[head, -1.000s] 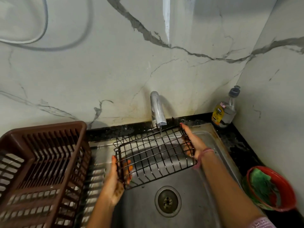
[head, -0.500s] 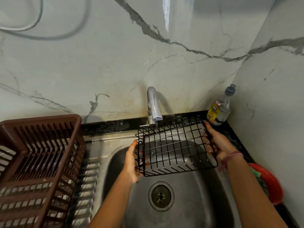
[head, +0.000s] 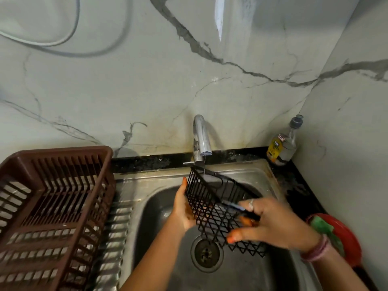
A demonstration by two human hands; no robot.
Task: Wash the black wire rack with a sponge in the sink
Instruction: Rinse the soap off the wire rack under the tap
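Observation:
The black wire rack (head: 212,208) hangs tilted on its side over the steel sink (head: 252,276), its upper corner under a thin stream from the tap (head: 202,141). My left hand (head: 183,211) supports the rack's left end from below and behind, palm against the wires with the fingers up along the end. My right hand (head: 277,225) grips the rack's right end, thumb under and fingers over the rim. A green sponge (head: 321,227) lies in a red bowl (head: 346,240) on the counter at the right, touched by neither hand.
A brown plastic dish basket (head: 52,206) stands on the draining board at the left. A bottle (head: 283,141) with a yellow label stands in the back right corner. The drain (head: 206,254) lies below the rack. Marble walls close the back and right.
The rack has turned from lying flat and open-side up to standing tilted on its side. My right hand has shifted from its far end to over its near right end.

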